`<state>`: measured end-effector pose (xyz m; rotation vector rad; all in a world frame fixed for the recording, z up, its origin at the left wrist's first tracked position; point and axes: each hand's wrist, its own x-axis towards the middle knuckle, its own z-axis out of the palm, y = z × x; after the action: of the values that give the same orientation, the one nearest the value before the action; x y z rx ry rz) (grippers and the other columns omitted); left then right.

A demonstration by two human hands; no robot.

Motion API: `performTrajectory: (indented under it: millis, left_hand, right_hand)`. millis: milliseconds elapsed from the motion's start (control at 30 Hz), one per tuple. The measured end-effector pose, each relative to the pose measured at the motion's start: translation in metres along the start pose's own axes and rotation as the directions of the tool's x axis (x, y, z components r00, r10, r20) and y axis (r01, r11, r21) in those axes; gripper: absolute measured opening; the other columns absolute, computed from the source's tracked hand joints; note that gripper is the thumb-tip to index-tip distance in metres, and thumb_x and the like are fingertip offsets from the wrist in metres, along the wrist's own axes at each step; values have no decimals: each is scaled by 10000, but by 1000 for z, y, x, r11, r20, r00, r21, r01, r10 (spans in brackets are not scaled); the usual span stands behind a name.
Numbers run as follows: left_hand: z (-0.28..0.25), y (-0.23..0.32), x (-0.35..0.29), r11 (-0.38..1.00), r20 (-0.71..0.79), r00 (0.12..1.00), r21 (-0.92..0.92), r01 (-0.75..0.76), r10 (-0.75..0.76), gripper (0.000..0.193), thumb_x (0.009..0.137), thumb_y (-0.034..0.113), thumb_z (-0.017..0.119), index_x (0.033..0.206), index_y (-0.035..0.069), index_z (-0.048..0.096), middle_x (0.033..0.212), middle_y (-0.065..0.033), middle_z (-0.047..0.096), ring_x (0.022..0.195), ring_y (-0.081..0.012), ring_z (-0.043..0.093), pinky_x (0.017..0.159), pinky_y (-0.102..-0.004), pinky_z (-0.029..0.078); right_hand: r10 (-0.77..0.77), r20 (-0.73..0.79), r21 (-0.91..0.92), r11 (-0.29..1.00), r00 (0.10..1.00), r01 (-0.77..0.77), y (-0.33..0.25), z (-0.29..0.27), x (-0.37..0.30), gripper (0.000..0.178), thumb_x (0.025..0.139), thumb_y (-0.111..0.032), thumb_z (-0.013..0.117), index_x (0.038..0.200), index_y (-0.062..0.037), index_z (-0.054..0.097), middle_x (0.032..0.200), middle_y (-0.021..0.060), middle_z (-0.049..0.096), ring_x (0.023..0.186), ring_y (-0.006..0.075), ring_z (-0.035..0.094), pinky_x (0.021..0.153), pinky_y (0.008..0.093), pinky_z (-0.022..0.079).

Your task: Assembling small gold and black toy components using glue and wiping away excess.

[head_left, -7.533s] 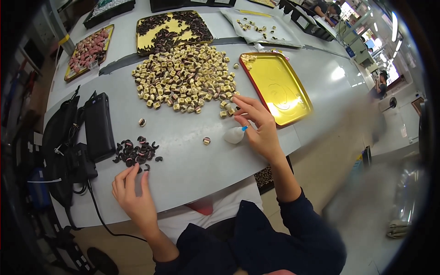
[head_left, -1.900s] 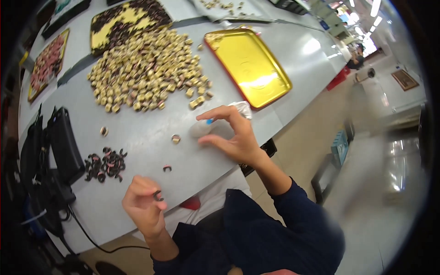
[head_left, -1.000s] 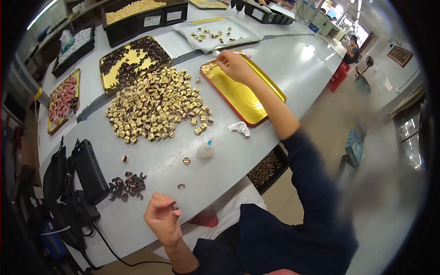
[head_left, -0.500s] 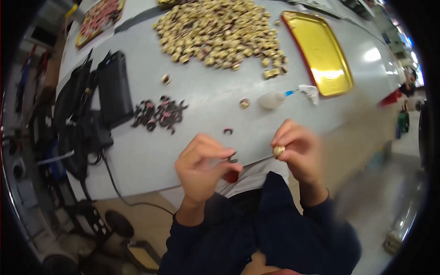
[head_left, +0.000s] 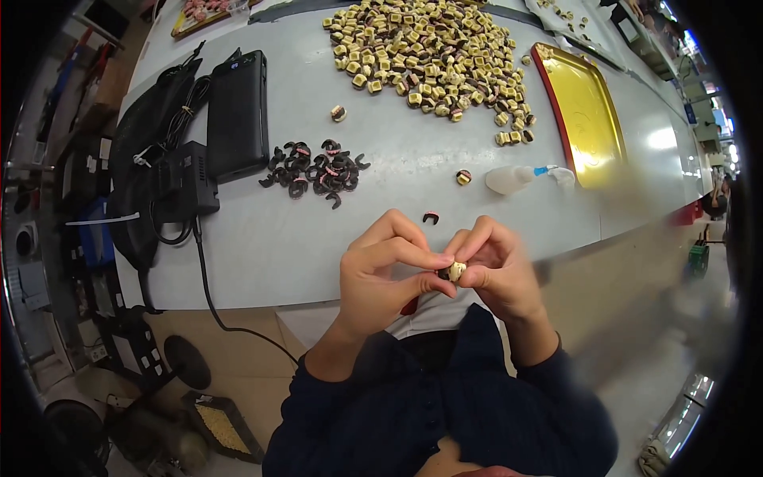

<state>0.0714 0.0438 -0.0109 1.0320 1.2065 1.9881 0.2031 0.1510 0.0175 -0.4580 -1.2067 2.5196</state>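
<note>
Close together at the table's near edge, my two hands meet fingertip to fingertip. My right hand (head_left: 502, 272) pinches a small cream-coloured block-like part (head_left: 457, 271). Against its left side, my left hand (head_left: 380, 274) presses a small black C-shaped piece (head_left: 443, 273), mostly hidden by finger and thumb. How far the two parts fit together I cannot tell. Just beyond the fingers lies a single black C-shaped piece (head_left: 431, 217) with a reddish edge. Farther left is a loose heap of similar black C-shaped pieces (head_left: 322, 171).
A big heap of small cream-and-dark parts (head_left: 429, 60) covers the far middle. A squeeze bottle (head_left: 509, 180) with a blue tip lies by a gold tray (head_left: 576, 103). Single parts lie apart (head_left: 464, 177). To the left are a black power bank (head_left: 238, 119) and a cable (head_left: 203, 270).
My hands have come together from apart, bringing the black C-shaped piece up against the cream part. The whole view has shifted, so the table's things appear farther right.
</note>
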Motion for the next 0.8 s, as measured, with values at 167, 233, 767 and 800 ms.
performTrajectory:
  millis: [167, 233, 767, 800]
  left_hand:
    - [1, 1, 1, 1000, 22, 1000, 4, 17, -17, 279, 567, -7, 807, 816, 68, 706, 758, -8, 501, 693, -99, 463, 624, -213, 387]
    - [0, 0, 0, 1000, 8, 1000, -15, 16, -16, 288, 569, -15, 805, 826, 68, 704, 758, -4, 491, 695, -100, 463, 631, -214, 388]
    - [2, -1, 0, 971, -3, 993, 211, -113, 116, 332, 540, 0, 798, 856, 43, 704, 809, -38, 520, 781, -163, 476, 683, -285, 401]
    - [1, -3, 0, 971, -5, 994, 214, -103, 107, 332, 540, 0, 798, 856, 43, 704, 809, -38, 520, 781, -163, 476, 683, -285, 401]
  right_hand:
    - [48, -49, 53, 998, 998, -46, 1, 1, 0, 224, 747, -72, 732, 891, -25, 568, 916, 118, 584, 828, 189, 590, 743, 290, 492]
    - [39, -47, 103, 994, 998, -34, 7, 1, 0, 172, 753, -6, 692, 881, -7, 577, 926, 128, 594, 846, 192, 592, 773, 304, 483]
    - [98, -48, 38, 995, 994, -97, 3, 1, 3, 352, 749, -188, 754, 957, -36, 515, 936, 90, 583, 861, 165, 570, 757, 276, 468]
    - [105, -52, 45, 994, 993, -102, 2, 1, 3, 352, 749, -188, 754, 957, -36, 515, 936, 90, 583, 861, 165, 570, 757, 276, 468]
